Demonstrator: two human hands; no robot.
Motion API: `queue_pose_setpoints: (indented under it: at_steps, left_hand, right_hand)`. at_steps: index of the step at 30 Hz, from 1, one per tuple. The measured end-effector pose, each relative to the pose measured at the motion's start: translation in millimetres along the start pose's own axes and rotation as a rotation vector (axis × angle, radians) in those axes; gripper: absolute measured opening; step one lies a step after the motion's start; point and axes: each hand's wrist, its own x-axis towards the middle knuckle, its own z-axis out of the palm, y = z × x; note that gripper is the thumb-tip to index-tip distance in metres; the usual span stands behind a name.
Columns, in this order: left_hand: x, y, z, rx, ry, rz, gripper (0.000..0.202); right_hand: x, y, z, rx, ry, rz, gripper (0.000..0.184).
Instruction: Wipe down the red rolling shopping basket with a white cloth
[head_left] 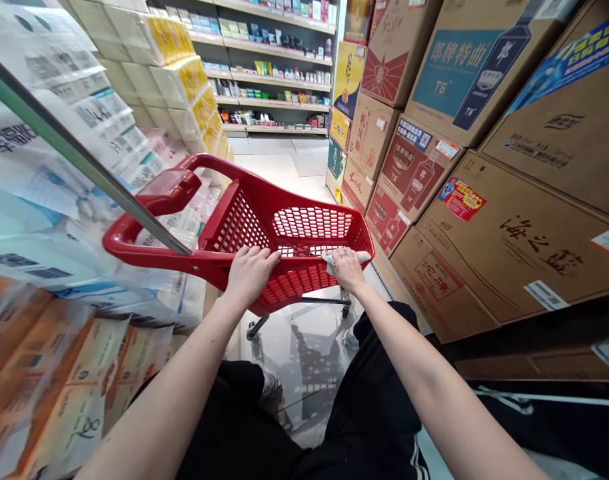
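Note:
A red plastic shopping cart (312, 267) stands sideways in front of me, its handle end to the left. My left hand (251, 272) grips the near top rim, fingers curled over it. Further right along the same rim, my right hand (345, 267) presses a crumpled white cloth (365, 256) against the edge near the basket's corner. Only the ends of the cloth show from under the fingers. Through the lattice the basket looks bare, though its bottom is partly hidden. A metal pole (109, 175) rises from the cart's rim toward the upper left.
Wrapped paper packs (109, 140) are piled on the left, with orange packs (49, 373) lower down. Stacked cardboard cartons (524, 233) line the right side closely. Shelves of small goods (279, 73) stand at the back, beyond the tiled floor (279, 165).

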Motion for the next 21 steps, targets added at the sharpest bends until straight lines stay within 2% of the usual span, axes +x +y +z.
queue_pose_setpoints:
  at_steps: [4,8,10,12,14,18,21]
  left_hand:
    - [0,12,-1.4,-0.015,0.014,-0.029,0.028]
    - [-1,14,-2.0,-0.048,0.027,-0.029,0.026]
    - [-2,12,-3.0,-0.050,0.032,-0.019,0.025]
    - [-3,11,-4.1,-0.038,0.034,-0.004,0.025]
    - [-3,9,-4.8,-0.026,0.035,0.010,0.027]
    - [-1,10,-4.4,-0.024,0.032,0.013,0.028]
    - [1,14,-3.1,-0.039,0.032,-0.009,0.026]
  right_hand:
    - [6,-32,9,0.027,0.034,0.040,0.030]
    - [17,-76,15,0.109,0.055,-0.045,0.035]
    - [20,-84,14,0.122,0.063,-0.111,0.038]
    - [19,-76,11,0.106,0.056,-0.176,0.037]
    - [13,-56,8,0.078,0.042,-0.198,0.035]
    - [0,-14,5,0.029,0.043,-0.093,0.036]
    - [-3,-13,5,0.006,0.051,-0.002,0.034]
